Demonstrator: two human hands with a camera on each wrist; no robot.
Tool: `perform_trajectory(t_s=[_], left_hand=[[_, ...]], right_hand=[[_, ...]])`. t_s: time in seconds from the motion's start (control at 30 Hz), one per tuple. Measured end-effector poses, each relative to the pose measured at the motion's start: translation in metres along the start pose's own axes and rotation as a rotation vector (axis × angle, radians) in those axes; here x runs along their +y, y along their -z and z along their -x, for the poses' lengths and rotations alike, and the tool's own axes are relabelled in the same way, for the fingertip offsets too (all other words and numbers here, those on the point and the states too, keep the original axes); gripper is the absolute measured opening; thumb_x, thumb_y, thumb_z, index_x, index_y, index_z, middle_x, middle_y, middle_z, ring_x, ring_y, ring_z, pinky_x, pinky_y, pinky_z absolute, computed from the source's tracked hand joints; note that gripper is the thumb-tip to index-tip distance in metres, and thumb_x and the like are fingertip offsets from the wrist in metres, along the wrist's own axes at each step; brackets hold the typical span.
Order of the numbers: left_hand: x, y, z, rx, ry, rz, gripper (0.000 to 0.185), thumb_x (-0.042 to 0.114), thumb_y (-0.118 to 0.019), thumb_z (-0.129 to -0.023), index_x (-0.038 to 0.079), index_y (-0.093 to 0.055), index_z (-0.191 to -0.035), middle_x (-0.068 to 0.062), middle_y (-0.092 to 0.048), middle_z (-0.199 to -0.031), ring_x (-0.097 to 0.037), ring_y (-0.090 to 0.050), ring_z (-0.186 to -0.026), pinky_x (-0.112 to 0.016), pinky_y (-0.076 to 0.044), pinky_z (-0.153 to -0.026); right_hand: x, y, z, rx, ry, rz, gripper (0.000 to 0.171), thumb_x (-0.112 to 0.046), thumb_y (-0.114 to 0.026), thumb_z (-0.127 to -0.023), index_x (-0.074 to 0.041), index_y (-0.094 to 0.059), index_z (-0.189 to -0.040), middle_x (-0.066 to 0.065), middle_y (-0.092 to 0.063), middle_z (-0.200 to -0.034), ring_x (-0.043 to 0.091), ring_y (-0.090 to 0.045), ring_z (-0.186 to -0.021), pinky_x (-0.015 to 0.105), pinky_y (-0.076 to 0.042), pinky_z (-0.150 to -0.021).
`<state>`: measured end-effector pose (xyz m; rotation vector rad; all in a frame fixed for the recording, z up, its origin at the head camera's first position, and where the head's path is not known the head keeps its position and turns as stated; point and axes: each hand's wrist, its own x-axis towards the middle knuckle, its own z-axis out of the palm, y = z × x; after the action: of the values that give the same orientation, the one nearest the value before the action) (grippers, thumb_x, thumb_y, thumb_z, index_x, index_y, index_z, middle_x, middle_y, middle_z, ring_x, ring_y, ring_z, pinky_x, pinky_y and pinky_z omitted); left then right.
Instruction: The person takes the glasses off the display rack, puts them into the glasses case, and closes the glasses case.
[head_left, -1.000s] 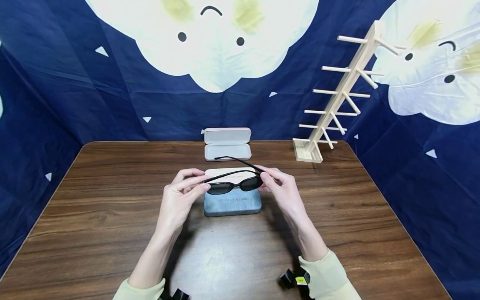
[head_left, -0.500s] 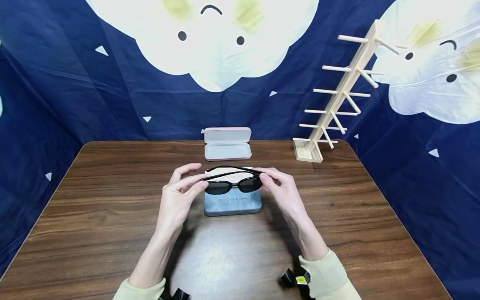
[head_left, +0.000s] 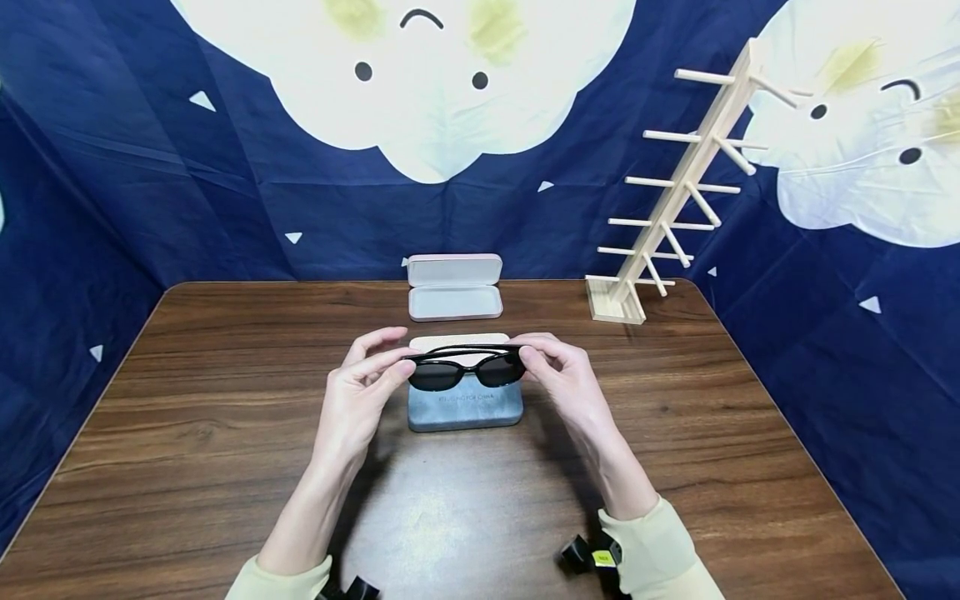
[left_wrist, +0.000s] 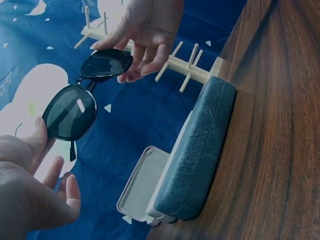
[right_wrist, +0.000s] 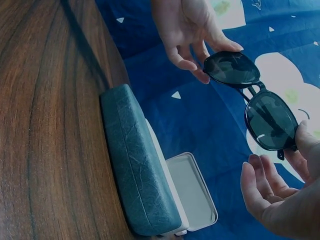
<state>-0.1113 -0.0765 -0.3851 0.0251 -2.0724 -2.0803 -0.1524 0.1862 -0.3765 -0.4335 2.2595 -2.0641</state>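
Note:
Black sunglasses with dark lenses hang level above the table, both temples folded behind the lenses. My left hand pinches the left end of the frame, and my right hand pinches the right end. Directly beneath them lies a blue-grey glasses case with a pale inner half showing behind it. The left wrist view shows the sunglasses between my left hand and right hand. In the right wrist view, the sunglasses sit above the blue-grey case.
A white glasses case stands open at the back of the wooden table. A pale wooden peg rack leans at the back right corner. Blue cloth with white cloud faces walls in the table on three sides.
The temple that stuck out toward the back has swung down against the frame, so both temples are now folded. My hands have stayed in place over the blue-grey case.

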Motion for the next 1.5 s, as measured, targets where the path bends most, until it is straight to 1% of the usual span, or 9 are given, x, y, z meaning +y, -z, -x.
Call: perform_trajectory(t_s=[0.13,0.4,0.57,0.7,0.9,1.0,1.17,1.37,1.5], left_hand=[[0.001,0.001,0.001,-0.011,0.023,0.001,0.028,0.011,-0.072,-0.096,-0.007,-0.073,-0.117,0.003,-0.06,-0.14,-0.005,-0.059,-0.125,-0.014,-0.048,-0.098],[0.002,0.002,0.001,-0.026,0.05,0.017,0.032,0.013,-0.072,-0.097,-0.008,-0.072,-0.12,0.002,-0.06,-0.139,-0.014,-0.055,-0.133,-0.014,-0.046,-0.101],[0.003,0.002,0.0,-0.025,0.067,0.014,0.031,0.013,-0.073,-0.096,-0.008,-0.072,-0.119,0.002,-0.061,-0.138,-0.017,-0.055,-0.133,-0.014,-0.047,-0.101],[0.004,0.003,-0.001,-0.027,0.082,-0.014,0.031,0.013,-0.074,-0.095,-0.008,-0.073,-0.118,0.002,-0.062,-0.136,-0.013,-0.057,-0.129,-0.014,-0.049,-0.097],[0.005,0.007,-0.004,-0.034,0.121,-0.067,0.033,0.017,-0.078,-0.093,-0.007,-0.074,-0.116,0.003,-0.064,-0.134,-0.008,-0.062,-0.119,-0.014,-0.051,-0.091],[0.006,0.009,-0.008,-0.036,0.118,-0.09,0.033,0.02,-0.08,-0.091,-0.004,-0.077,-0.113,0.001,-0.065,-0.133,-0.006,-0.065,-0.113,-0.015,-0.052,-0.09],[0.006,0.01,-0.019,-0.053,0.118,-0.128,0.032,0.023,-0.083,-0.088,0.0,-0.079,-0.109,-0.001,-0.066,-0.132,-0.005,-0.069,-0.104,-0.015,-0.052,-0.089],[0.003,0.01,-0.034,-0.087,0.121,-0.176,0.033,0.027,-0.083,-0.088,0.0,-0.08,-0.107,-0.006,-0.066,-0.132,-0.001,-0.07,-0.099,-0.014,-0.053,-0.087],[0.001,0.013,-0.047,-0.116,0.103,-0.224,0.032,0.029,-0.082,-0.089,0.001,-0.08,-0.105,-0.006,-0.067,-0.131,-0.002,-0.069,-0.101,-0.014,-0.052,-0.088]], right_hand=[[-0.001,0.0,0.0,-0.003,-0.006,0.018,0.027,-0.009,-0.06,-0.102,0.007,-0.069,-0.123,0.008,-0.068,-0.12,0.004,-0.065,-0.102,0.022,-0.058,-0.08],[-0.002,0.001,0.001,0.007,-0.004,0.019,0.026,-0.008,-0.061,-0.101,0.01,-0.069,-0.118,0.024,-0.064,-0.13,0.002,-0.066,-0.105,0.02,-0.055,-0.079],[-0.002,0.004,-0.001,0.01,-0.002,0.017,0.025,-0.007,-0.063,-0.1,0.012,-0.069,-0.115,0.026,-0.064,-0.13,0.003,-0.066,-0.107,0.02,-0.056,-0.082],[-0.002,0.005,-0.002,0.021,-0.005,0.025,0.023,-0.006,-0.065,-0.099,0.012,-0.07,-0.112,0.026,-0.063,-0.13,0.005,-0.064,-0.111,0.018,-0.053,-0.088],[0.0,0.005,-0.003,0.032,-0.062,0.013,0.024,-0.007,-0.068,-0.097,0.014,-0.07,-0.108,0.03,-0.06,-0.133,0.008,-0.063,-0.114,0.018,-0.051,-0.091],[0.0,0.005,-0.007,0.05,-0.078,0.019,0.024,-0.007,-0.07,-0.095,0.013,-0.071,-0.107,0.027,-0.062,-0.131,0.009,-0.063,-0.114,0.019,-0.051,-0.092],[0.001,0.011,-0.018,0.063,-0.095,0.071,0.024,-0.009,-0.074,-0.093,0.011,-0.073,-0.106,0.022,-0.065,-0.129,0.01,-0.064,-0.111,0.019,-0.052,-0.091],[0.005,0.017,-0.033,0.032,-0.116,0.136,0.024,-0.012,-0.075,-0.093,0.008,-0.075,-0.106,0.023,-0.066,-0.129,0.007,-0.065,-0.104,0.019,-0.054,-0.086],[0.006,0.018,-0.044,-0.018,-0.133,0.129,0.026,-0.01,-0.072,-0.095,0.012,-0.073,-0.109,0.027,-0.062,-0.133,0.004,-0.066,-0.1,0.021,-0.059,-0.085]])
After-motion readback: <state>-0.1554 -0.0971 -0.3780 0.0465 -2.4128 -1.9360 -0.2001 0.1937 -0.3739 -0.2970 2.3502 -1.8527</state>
